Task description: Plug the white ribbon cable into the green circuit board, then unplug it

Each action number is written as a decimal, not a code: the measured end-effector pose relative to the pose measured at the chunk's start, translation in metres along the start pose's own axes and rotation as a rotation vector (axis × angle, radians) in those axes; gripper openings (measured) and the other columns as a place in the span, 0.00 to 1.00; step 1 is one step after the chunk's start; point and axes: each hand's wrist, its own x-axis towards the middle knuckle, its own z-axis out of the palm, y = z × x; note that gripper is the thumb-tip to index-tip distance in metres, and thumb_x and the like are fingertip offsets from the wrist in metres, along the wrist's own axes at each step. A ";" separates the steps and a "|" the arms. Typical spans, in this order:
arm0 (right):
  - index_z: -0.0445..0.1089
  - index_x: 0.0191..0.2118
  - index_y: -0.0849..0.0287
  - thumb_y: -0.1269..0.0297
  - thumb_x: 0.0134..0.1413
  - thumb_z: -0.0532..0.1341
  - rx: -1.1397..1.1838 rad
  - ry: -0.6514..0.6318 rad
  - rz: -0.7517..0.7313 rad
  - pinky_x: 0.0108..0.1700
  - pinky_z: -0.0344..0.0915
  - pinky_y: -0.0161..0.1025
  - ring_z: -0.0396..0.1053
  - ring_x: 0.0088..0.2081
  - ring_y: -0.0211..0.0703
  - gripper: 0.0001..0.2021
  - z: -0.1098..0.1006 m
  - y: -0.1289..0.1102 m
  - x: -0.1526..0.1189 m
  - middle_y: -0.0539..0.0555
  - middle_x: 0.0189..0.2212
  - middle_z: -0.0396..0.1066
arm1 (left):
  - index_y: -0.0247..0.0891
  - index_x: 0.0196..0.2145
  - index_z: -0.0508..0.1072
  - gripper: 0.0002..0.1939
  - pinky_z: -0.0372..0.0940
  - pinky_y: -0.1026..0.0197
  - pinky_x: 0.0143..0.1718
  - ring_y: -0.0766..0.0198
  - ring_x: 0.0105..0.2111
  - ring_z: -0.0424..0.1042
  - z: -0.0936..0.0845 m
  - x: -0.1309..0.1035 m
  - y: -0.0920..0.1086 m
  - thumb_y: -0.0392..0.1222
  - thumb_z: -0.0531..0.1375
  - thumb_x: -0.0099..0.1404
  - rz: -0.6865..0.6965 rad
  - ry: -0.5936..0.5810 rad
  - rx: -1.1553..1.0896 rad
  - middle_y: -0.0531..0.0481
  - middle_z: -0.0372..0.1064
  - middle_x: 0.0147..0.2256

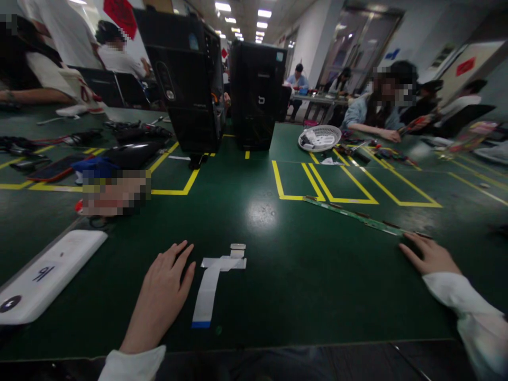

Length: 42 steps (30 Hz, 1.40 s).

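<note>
My left hand (pixel 169 286) lies palm down on the green table, its fingers stretched out and holding nothing. Just right of it is a white flat ribbon cable (pixel 207 291), folded at the top, with a blue end strip towards me and a small connector at the far end. My right hand (pixel 431 256) is at the near right end of a long, thin green circuit board strip (pixel 353 214). Its fingers reach over that end and the thumb stands apart; whether they press on the board is hard to see. The strip slants away to the left.
A white case (pixel 51 275) lies at the left. Two black computer towers (pixel 254 95) stand at the back. Yellow tape (pixel 341 201) marks boxes on the table (pixel 286 296). A white basket (pixel 319 138) holds parts. Cables and tools lie far left; a person (pixel 377 106) works at far right.
</note>
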 end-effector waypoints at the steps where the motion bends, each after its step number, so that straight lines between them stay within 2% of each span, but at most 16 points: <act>1: 0.67 0.52 0.59 0.54 0.52 0.51 0.041 -0.030 -0.033 0.58 0.61 0.50 0.63 0.58 0.55 0.24 -0.002 -0.006 0.002 0.66 0.52 0.69 | 0.30 0.59 0.66 0.29 0.59 0.39 0.59 0.43 0.60 0.62 0.001 0.000 -0.001 0.52 0.44 0.70 0.003 0.002 -0.001 0.34 0.63 0.59; 3: 0.66 0.53 0.61 0.54 0.53 0.52 0.110 -0.065 -0.100 0.61 0.57 0.52 0.61 0.60 0.57 0.25 -0.005 -0.022 0.007 0.68 0.55 0.66 | 0.30 0.59 0.66 0.29 0.59 0.39 0.59 0.43 0.60 0.62 0.001 0.000 -0.001 0.52 0.44 0.70 0.005 0.005 0.000 0.34 0.63 0.59; 7: 0.66 0.56 0.64 0.53 0.55 0.52 0.172 -0.028 -0.268 0.60 0.58 0.55 0.62 0.58 0.59 0.27 -0.008 -0.068 0.019 0.67 0.55 0.67 | 0.30 0.59 0.67 0.29 0.59 0.38 0.59 0.43 0.59 0.63 0.001 0.001 0.000 0.52 0.44 0.70 0.002 0.004 -0.002 0.34 0.64 0.59; 11: 0.68 0.56 0.61 0.50 0.59 0.51 0.244 0.025 -0.454 0.57 0.61 0.56 0.64 0.55 0.57 0.26 -0.010 -0.133 0.031 0.64 0.54 0.68 | 0.30 0.59 0.67 0.29 0.58 0.38 0.59 0.43 0.60 0.62 -0.001 0.001 0.001 0.52 0.45 0.70 -0.012 -0.008 -0.008 0.34 0.63 0.59; 14: 0.69 0.56 0.62 0.50 0.62 0.50 0.290 0.052 -0.577 0.56 0.62 0.55 0.64 0.53 0.56 0.26 -0.015 -0.187 0.033 0.64 0.52 0.68 | 0.30 0.59 0.67 0.29 0.59 0.37 0.59 0.42 0.60 0.62 -0.002 0.001 0.001 0.52 0.44 0.70 -0.016 -0.020 -0.007 0.34 0.63 0.60; 19: 0.69 0.57 0.61 0.52 0.64 0.51 0.315 0.054 -0.691 0.52 0.64 0.54 0.63 0.52 0.56 0.24 -0.031 -0.267 0.018 0.64 0.50 0.68 | 0.30 0.59 0.66 0.29 0.58 0.39 0.59 0.43 0.60 0.62 0.000 0.000 0.001 0.51 0.45 0.70 -0.006 -0.003 -0.005 0.35 0.63 0.60; 23: 0.68 0.58 0.60 0.54 0.65 0.51 0.325 0.031 -0.719 0.50 0.64 0.53 0.62 0.52 0.57 0.23 -0.045 -0.310 -0.004 0.64 0.51 0.67 | 0.30 0.59 0.66 0.29 0.59 0.39 0.59 0.44 0.59 0.63 0.001 0.000 0.001 0.52 0.45 0.70 0.010 0.025 -0.006 0.35 0.64 0.59; 26: 0.67 0.59 0.60 0.54 0.65 0.52 0.331 0.006 -0.722 0.49 0.64 0.52 0.61 0.52 0.57 0.23 -0.053 -0.332 -0.017 0.64 0.52 0.66 | 0.30 0.58 0.66 0.29 0.59 0.39 0.59 0.43 0.59 0.63 0.001 0.000 0.001 0.52 0.45 0.70 0.018 0.033 -0.003 0.35 0.64 0.59; 29: 0.67 0.59 0.60 0.54 0.64 0.53 0.321 -0.007 -0.710 0.49 0.64 0.53 0.61 0.52 0.58 0.23 -0.059 -0.344 -0.024 0.65 0.52 0.66 | 0.29 0.58 0.66 0.29 0.59 0.38 0.59 0.42 0.59 0.63 0.000 0.000 0.000 0.52 0.44 0.71 0.021 0.029 0.006 0.34 0.64 0.59; 34: 0.66 0.59 0.61 0.54 0.64 0.52 0.338 -0.007 -0.702 0.50 0.64 0.54 0.61 0.54 0.58 0.23 -0.060 -0.346 -0.024 0.65 0.53 0.65 | 0.30 0.58 0.66 0.29 0.59 0.38 0.59 0.42 0.59 0.63 0.000 0.000 0.000 0.52 0.44 0.71 0.019 0.033 -0.002 0.35 0.64 0.58; 37: 0.65 0.59 0.62 0.55 0.64 0.52 0.412 0.027 -0.757 0.55 0.62 0.55 0.58 0.57 0.58 0.23 -0.054 -0.345 -0.021 0.65 0.56 0.63 | 0.30 0.59 0.66 0.29 0.60 0.38 0.59 0.43 0.60 0.62 -0.001 0.000 0.002 0.52 0.45 0.71 0.022 0.043 -0.028 0.34 0.64 0.59; 39: 0.65 0.59 0.62 0.55 0.64 0.52 0.466 0.043 -0.809 0.59 0.59 0.55 0.56 0.60 0.56 0.23 -0.048 -0.346 -0.019 0.64 0.58 0.61 | 0.32 0.60 0.65 0.27 0.60 0.39 0.59 0.45 0.61 0.61 -0.004 0.000 0.007 0.51 0.45 0.72 0.060 0.033 -0.068 0.36 0.63 0.60; 42: 0.64 0.59 0.63 0.55 0.65 0.52 0.513 0.036 -0.843 0.61 0.58 0.55 0.57 0.59 0.54 0.23 -0.040 -0.347 -0.017 0.63 0.58 0.62 | 0.38 0.61 0.63 0.24 0.59 0.43 0.61 0.52 0.64 0.56 -0.012 0.002 0.022 0.48 0.47 0.72 0.215 -0.036 -0.137 0.43 0.60 0.62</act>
